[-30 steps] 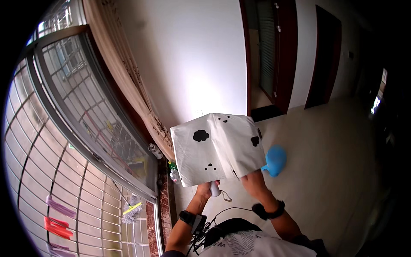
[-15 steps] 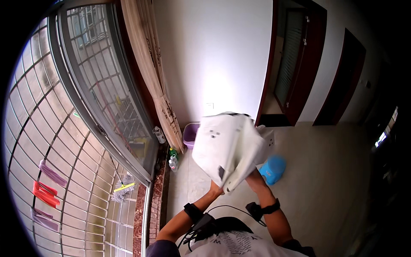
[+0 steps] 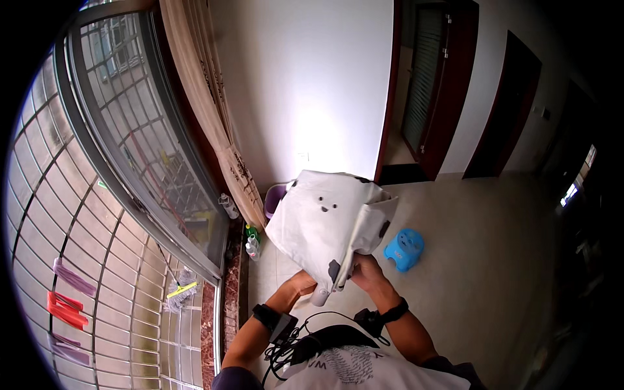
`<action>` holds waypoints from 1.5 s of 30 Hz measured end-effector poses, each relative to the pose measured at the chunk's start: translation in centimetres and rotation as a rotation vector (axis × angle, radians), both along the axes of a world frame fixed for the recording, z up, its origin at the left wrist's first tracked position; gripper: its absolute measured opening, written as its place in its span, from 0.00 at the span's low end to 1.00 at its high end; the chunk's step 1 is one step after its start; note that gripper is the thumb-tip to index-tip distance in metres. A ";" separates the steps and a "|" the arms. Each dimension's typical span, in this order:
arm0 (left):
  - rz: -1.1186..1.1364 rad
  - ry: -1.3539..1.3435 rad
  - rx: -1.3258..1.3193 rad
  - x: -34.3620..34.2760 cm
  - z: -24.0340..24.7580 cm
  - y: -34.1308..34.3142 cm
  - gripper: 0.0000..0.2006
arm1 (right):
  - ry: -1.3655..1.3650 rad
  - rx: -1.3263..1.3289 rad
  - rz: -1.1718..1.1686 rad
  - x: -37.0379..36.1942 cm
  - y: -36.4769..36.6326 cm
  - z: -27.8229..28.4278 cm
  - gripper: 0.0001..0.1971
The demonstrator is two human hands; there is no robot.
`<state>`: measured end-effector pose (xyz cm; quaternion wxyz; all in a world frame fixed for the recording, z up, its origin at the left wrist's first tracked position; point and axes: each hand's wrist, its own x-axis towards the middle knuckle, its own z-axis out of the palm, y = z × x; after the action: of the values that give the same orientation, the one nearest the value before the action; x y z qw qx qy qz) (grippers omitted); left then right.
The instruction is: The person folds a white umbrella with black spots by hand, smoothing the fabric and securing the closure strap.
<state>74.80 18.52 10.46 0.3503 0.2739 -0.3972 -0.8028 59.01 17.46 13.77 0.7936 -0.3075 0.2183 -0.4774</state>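
From my remote seat, the head view showed me a white umbrella [image 3: 318,221] with black cloud patches and a small dotted face, half gathered and hanging in the air between the person's two hands, above the floor [image 3: 468,260]. The left hand [image 3: 299,284] was closed at its lower left, beside the pale handle [image 3: 319,298], whose end stuck out below the cloth; I could not see all of those fingers. The right hand [image 3: 368,272] was drawn narrow on the folded lower right edge, where the loose panels bunched up, its fingertips partly hidden from me. Well to the right of the umbrella, I made out a blue stool [image 3: 405,250] on the floor. Behind its left edge I could see part of a purple tub [image 3: 275,200] against the white wall [image 3: 305,78]. Near the foot of the beige curtain [image 3: 208,110] stood a green bottle [image 3: 252,231] and, just beside it, a clear bottle [image 3: 253,248]. Farther left, a mop [image 3: 181,290] with a yellow bar showed beyond the sliding door's frame.
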 end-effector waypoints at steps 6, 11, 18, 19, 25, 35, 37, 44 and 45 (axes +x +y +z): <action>0.091 0.202 0.194 0.0 -0.7 0.5 0.18 | 0.458 -0.269 -0.082 -1.8 -0.5 2.0 0.18; 0.091 0.565 0.344 1.2 -1.1 0.1 0.12 | 0.481 -0.041 -0.388 -4.8 -0.1 0.2 0.22; 0.200 0.525 0.380 1.4 -0.7 -0.4 0.12 | 1.039 -0.850 -0.517 -2.8 2.3 2.9 0.23; 0.199 0.521 0.385 1.3 -0.5 -0.3 0.12 | 1.110 -0.908 -0.521 -1.8 2.9 3.5 0.26; 0.274 0.380 0.424 -0.5 -0.3 0.0 0.10 | 1.381 -0.962 -0.699 1.4 1.5 4.9 0.34; 0.370 0.368 0.531 0.4 -3.2 -0.8 0.09 | 1.312 -1.252 -0.960 -2.4 -0.9 7.1 0.11; 0.396 0.402 0.528 0.8 -3.4 -1.0 0.09 | 1.142 -1.055 -0.884 -2.9 -1.0 6.5 0.07; 0.463 0.359 0.484 0.3 -2.5 -1.2 0.08 | 0.977 -0.809 -0.667 -2.6 1.8 3.7 0.07; 0.471 0.360 0.449 0.1 -2.7 -1.0 0.08 | 0.937 -0.795 -0.657 -2.2 2.1 3.1 0.07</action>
<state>74.93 17.50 7.74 0.5208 0.2821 -0.0692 -0.8028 56.84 19.54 16.85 0.2573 -0.6664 0.4281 -0.5536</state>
